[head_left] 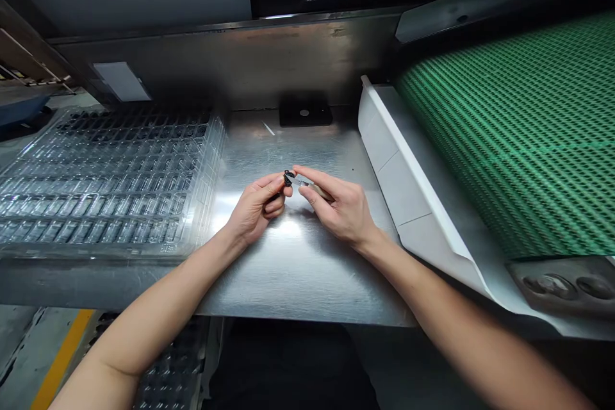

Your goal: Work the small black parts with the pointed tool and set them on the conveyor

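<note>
Between pinched fingers [281, 180], small black part [288, 178]

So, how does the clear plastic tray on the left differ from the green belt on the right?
The clear plastic tray is transparent and glossy; the green belt is opaque and matt. The tray is divided into rows of small rectangular pockets, while the belt is a mesh of fine holes. The tray lies flat on the steel table; the belt slopes beyond the white guard. Both carry a regular repeating pattern.
</note>
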Motion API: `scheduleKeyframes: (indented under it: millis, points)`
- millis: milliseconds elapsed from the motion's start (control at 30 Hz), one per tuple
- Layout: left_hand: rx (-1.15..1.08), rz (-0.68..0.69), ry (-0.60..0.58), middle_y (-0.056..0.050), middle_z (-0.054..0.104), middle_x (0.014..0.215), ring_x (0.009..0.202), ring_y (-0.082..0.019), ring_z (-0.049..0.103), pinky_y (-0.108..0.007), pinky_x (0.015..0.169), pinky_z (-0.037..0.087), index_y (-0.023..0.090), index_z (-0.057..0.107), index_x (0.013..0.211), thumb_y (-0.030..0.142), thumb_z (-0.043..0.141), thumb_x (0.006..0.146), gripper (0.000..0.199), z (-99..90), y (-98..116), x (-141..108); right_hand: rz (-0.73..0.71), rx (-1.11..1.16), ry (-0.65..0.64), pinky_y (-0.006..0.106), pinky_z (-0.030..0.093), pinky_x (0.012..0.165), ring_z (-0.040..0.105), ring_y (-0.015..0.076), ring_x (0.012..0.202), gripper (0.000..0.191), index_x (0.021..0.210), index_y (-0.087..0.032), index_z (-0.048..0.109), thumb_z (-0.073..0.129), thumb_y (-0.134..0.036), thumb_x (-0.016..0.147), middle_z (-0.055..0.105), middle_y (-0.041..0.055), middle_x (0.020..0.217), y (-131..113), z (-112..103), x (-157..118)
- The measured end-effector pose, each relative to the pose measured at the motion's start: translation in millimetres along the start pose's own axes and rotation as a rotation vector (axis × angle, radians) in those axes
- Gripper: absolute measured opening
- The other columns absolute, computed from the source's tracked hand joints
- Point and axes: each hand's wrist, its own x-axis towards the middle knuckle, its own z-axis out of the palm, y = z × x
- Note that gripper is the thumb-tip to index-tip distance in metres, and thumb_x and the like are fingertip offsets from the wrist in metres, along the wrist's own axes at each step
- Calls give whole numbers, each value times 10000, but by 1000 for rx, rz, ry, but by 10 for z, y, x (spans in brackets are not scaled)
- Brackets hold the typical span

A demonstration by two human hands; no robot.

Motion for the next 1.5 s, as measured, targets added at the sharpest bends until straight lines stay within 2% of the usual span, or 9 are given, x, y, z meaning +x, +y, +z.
scheduleKeyframes:
  millis: [267, 433, 600, 767, 1067, 1267, 1400, 1500]
  points:
    - [-7, 0, -3, -11, 684, 809, 494, -6, 321, -157, 453, 223, 108, 808, 1098, 367, 992, 839, 410, -13, -6, 0, -2, -15, -24, 308, 594, 873, 777, 197, 894, 400, 1530, -214, 738, 654, -333, 1158, 826, 65, 1132, 4, 2, -5]
    - [-12, 0, -1, -10, 682, 817, 489, -1, 320, -152, 449, 220, 101, 798, 1081, 368, 988, 844, 404, -14, -8, 6, -22, -1, -4, 310, 595, 891, 789, 209, 948, 365, 1493, -202, 766, 652, -302, 1161, 823, 70, 1150, 1, -5, 7]
    - [-24, 3, 3, -7, 681, 809, 483, 0, 326, -148, 444, 231, 103, 809, 1084, 370, 1005, 826, 420, -19, -9, 13, -11, 30, -27, 307, 579, 838, 773, 186, 864, 397, 1527, -187, 741, 665, -307, 1157, 824, 73, 1191, 9, 4, -3]
    - [-23, 0, -6, -11, 680, 810, 483, 3, 336, -143, 445, 236, 99, 815, 1075, 366, 1005, 831, 409, -32, -15, 18, -10, 33, -17, 323, 584, 860, 788, 206, 930, 376, 1509, -193, 757, 663, -297, 1160, 822, 72, 1203, 19, 11, 5]
    - [-20, 7, 2, -12, 684, 807, 483, 6, 341, -137, 448, 242, 100, 822, 1076, 369, 1017, 817, 421, -40, -18, 22, 29, 31, -51, 352, 603, 902, 794, 239, 976, 408, 1538, -215, 743, 636, -348, 1167, 825, 61, 1078, 13, -3, 5]
    - [-13, 2, 7, -17, 688, 810, 485, 5, 334, -138, 443, 225, 100, 820, 1051, 368, 1021, 805, 416, -21, -13, 22, 4, 28, -11, 369, 606, 945, 784, 250, 981, 363, 1478, -232, 787, 635, -345, 1168, 802, 53, 986, 23, -4, 15]
    - [-15, -6, -7, -19, 692, 812, 487, 6, 331, -140, 449, 224, 107, 839, 1076, 383, 1030, 797, 436, 15, 14, 12, 66, 49, 49, 365, 578, 819, 693, 217, 779, 384, 1490, -233, 771, 636, -380, 1162, 726, 30, 862, 23, -38, 31]
    - [-9, -17, -15, -20, 692, 809, 484, 6, 308, -149, 450, 208, 110, 850, 1117, 396, 1026, 800, 462, 29, 30, 2, 158, 121, 111, 344, 492, 676, 564, 188, 657, 406, 1485, -226, 763, 647, -430, 1153, 624, -1, 765, 36, -57, 45]
